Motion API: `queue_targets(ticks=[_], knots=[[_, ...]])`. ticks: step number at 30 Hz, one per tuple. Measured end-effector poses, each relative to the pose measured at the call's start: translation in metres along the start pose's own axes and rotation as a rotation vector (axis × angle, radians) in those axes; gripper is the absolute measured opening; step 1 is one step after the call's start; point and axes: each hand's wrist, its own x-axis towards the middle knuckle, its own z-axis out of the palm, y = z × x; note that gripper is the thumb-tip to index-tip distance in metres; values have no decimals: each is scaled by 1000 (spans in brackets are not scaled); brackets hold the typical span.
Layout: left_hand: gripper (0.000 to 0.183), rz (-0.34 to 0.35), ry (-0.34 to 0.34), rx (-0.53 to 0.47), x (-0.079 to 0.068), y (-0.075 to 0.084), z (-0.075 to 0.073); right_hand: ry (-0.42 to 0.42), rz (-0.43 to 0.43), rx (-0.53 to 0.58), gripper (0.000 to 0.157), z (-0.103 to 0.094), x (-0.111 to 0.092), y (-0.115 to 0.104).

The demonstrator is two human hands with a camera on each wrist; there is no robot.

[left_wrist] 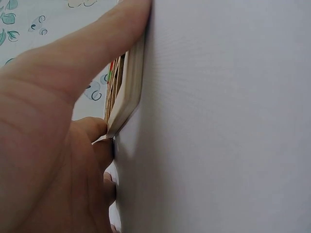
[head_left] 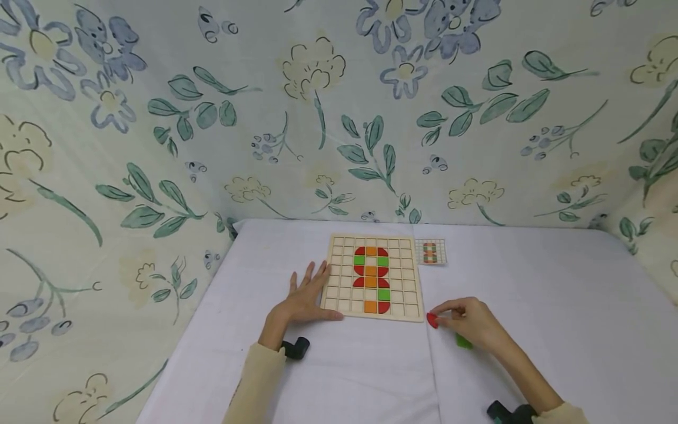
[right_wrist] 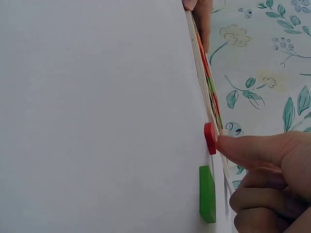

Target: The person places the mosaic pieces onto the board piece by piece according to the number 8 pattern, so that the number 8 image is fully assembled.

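Note:
A square wooden grid board point(head_left: 339, 291) lies on the table, with red, orange and green pieces set in its middle columns. My left hand point(head_left: 306, 299) rests at the board's left side, fingers spread and thumb along the near left corner; the left wrist view shows the thumb point(left_wrist: 92, 46) over the board's edge. Just off the near right corner, my right hand point(head_left: 474, 323) pinches a red quarter-round piece point(head_left: 432, 320) between thumb and index finger. A green piece point(right_wrist: 207, 194) lies on the cloth beside that hand, partly covered by it in the head view.
A small pattern card point(head_left: 431, 252) with a grid lies against the board's upper right side. White cloth point(head_left: 371, 371) covers the table. A floral curtain point(head_left: 318, 118) hangs behind. Black wrist devices point(head_left: 296, 348) sit by both sleeves.

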Motion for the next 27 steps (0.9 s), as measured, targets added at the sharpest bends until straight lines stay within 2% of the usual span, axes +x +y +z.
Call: queue_targets(ticks=[6,17,23,27], knots=[[124,2,3,8,0,0,1,-1,32,-50,31,1,-1,1],[124,-6,2,11,-1,-2,0,40,55,-45,29,-10,-8,14],[124,-2,5,1,-1,-1,-1,28,37,-6,34,-7,-6,12],[124,1,-4,-7,-2,0,-3,59,29,-21,30,-5,-3,8]])
